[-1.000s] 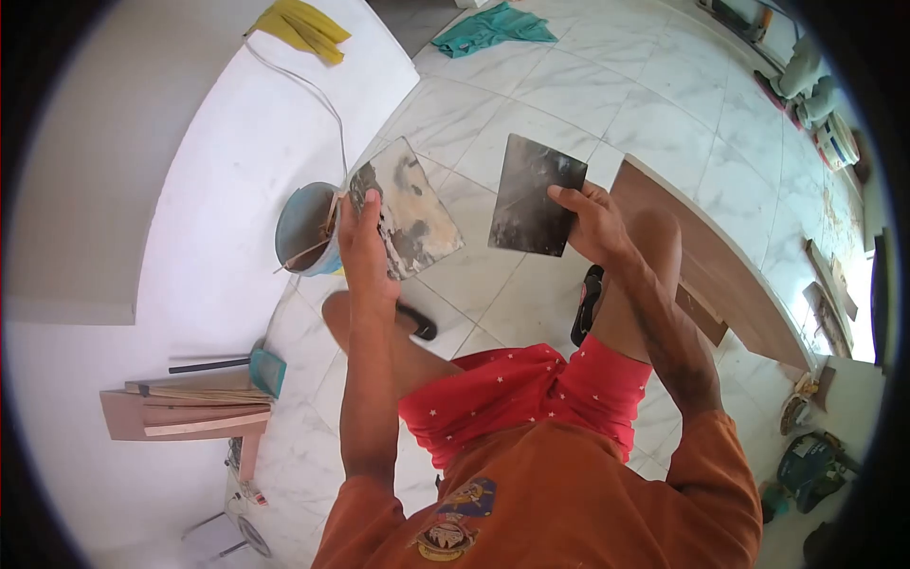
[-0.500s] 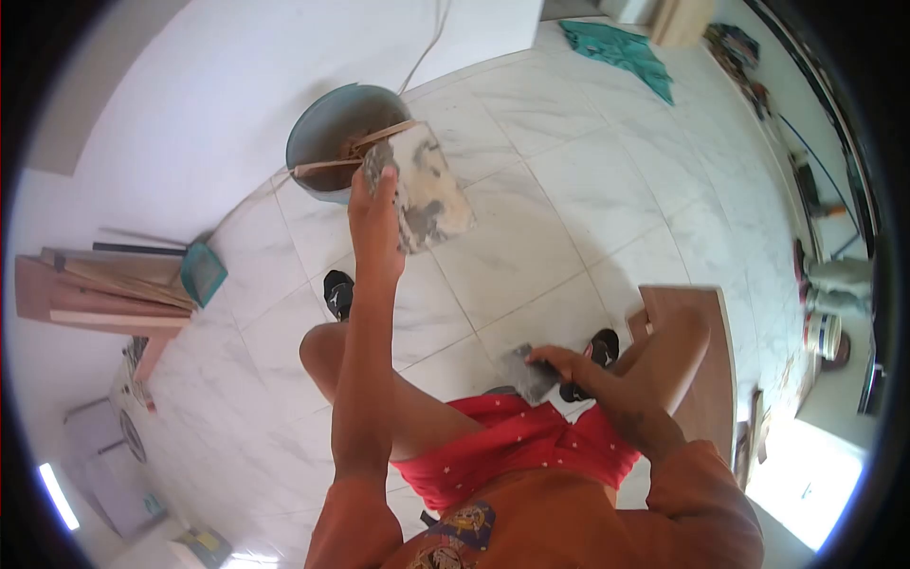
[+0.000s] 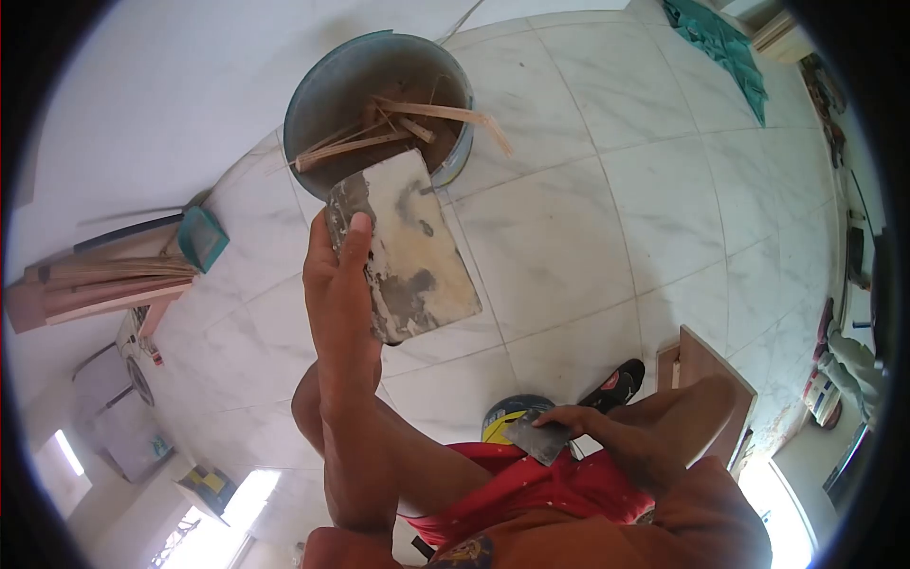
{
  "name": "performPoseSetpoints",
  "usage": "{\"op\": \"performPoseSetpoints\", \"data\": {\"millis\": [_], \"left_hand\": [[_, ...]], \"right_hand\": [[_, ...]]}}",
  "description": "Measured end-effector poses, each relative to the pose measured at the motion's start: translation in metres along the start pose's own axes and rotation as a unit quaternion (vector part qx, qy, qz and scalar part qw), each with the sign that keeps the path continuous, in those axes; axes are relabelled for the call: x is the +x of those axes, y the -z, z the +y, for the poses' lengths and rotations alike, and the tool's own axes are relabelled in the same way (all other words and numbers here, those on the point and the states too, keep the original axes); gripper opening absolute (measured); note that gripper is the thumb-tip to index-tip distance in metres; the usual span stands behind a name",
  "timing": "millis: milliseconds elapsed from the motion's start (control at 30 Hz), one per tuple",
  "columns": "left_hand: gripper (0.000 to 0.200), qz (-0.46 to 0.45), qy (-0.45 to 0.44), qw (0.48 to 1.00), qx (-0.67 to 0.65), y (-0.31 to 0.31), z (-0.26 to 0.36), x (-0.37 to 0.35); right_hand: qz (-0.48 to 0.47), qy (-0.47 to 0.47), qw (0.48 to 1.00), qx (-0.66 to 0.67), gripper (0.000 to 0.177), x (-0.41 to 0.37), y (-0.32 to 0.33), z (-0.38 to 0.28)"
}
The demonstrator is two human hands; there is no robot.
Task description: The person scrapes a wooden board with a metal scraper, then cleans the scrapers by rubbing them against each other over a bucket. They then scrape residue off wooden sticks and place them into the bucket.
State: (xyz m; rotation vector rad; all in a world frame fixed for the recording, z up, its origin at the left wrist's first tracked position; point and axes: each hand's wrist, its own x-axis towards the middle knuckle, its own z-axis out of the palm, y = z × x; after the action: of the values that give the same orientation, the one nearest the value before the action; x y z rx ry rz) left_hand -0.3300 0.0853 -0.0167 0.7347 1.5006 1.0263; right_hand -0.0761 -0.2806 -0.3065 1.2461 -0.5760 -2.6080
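Note:
My left hand point(image 3: 339, 270) grips a rectangular board point(image 3: 417, 251) by its left edge, thumb on top. Cream and grey plaster smears cover the board's face. Past its far end stands a large grey-green bucket point(image 3: 322, 81) with wood strips point(image 3: 365, 147) inside. Low at the right, my right hand point(image 3: 578, 424) is closed on a flat grey scraper blade point(image 3: 538, 442). The scraper is over my red shorts, in front of a dark and yellow round container point(image 3: 505, 413) on the floor. Part of that container is hidden by the blade.
A teal dustpan point(image 3: 202, 239) and stacked wood planks point(image 3: 118, 284) lie on the left by the wall. Green cloth point(image 3: 720, 52) is on the tiled floor point(image 3: 559, 228) at the far right. A brown wooden panel point(image 3: 725, 379) stands beside my right knee.
The view has shifted, and the bucket and board look larger. My left hand holds the board closer and lower. Beside the scraper, the dark and yellow container now shows more.

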Motion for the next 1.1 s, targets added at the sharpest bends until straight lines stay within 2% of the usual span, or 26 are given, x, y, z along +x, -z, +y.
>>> {"op": "performPoseSetpoints", "data": {"millis": [33, 133, 200, 267, 333, 433, 567, 700, 800, 900, 1000, 1100], "left_hand": [[0.043, 0.01, -0.011, 1.0, 0.006, 0.0, 0.006, -0.02], [0.043, 0.026, -0.012, 0.999, 0.042, 0.009, 0.019, 0.015], [0.042, 0.026, -0.022, 0.998, 0.048, 0.018, 0.026, 0.034], [0.041, 0.015, -0.044, 0.998, 0.031, 0.025, 0.035, 0.052], [0.04, -0.013, -0.06, 0.998, 0.003, 0.038, 0.037, 0.079], [0.037, -0.042, -0.08, 0.996, -0.019, 0.054, 0.043, 0.116], [0.035, -0.052, -0.106, 0.992, -0.044, 0.07, 0.053, 0.148], [0.037, -0.059, -0.107, 0.992, -0.035, 0.089, 0.064, 0.163], [0.039, -0.058, -0.124, 0.99, -0.021, 0.094, 0.07, 0.165], [0.045, -0.088, -0.144, 0.985, -0.031, 0.093, 0.085, 0.164], [0.051, -0.119, -0.139, 0.982, -0.043, 0.087, 0.097, 0.148], [0.055, -0.123, -0.154, 0.977, -0.079, 0.074, 0.086, 0.144]], "right_hand": [[-0.004, 0.001, 1.0, -0.005, 0.036, 0.003, 0.002, 0.015], [0.04, 0.01, 0.999, -0.02, 0.033, -0.006, -0.018, -0.005], [0.032, 0.145, 0.976, -0.162, 0.032, -0.051, -0.05, -0.026], [0.023, 0.171, 0.972, -0.161, 0.03, -0.065, -0.066, -0.049], [0.016, 0.092, 0.996, -0.015, 0.028, -0.037, -0.059, -0.077], [0.014, 0.117, 0.993, -0.007, 0.029, -0.049, -0.072, -0.125], [0.041, 0.201, 0.979, -0.019, 0.029, -0.094, -0.104, -0.188], [0.059, 0.237, 0.969, -0.032, 0.035, -0.119, -0.126, -0.226], [0.026, 0.25, 0.967, -0.036, 0.042, -0.108, -0.108, -0.236], [0.023, 0.313, 0.949, -0.026, 0.045, -0.114, -0.11, -0.237], [-0.017, 0.433, 0.901, -0.002, 0.032, -0.148, -0.119, -0.225], [0.11, 0.534, 0.836, -0.056, 0.033, -0.194, -0.149, -0.213]]}}
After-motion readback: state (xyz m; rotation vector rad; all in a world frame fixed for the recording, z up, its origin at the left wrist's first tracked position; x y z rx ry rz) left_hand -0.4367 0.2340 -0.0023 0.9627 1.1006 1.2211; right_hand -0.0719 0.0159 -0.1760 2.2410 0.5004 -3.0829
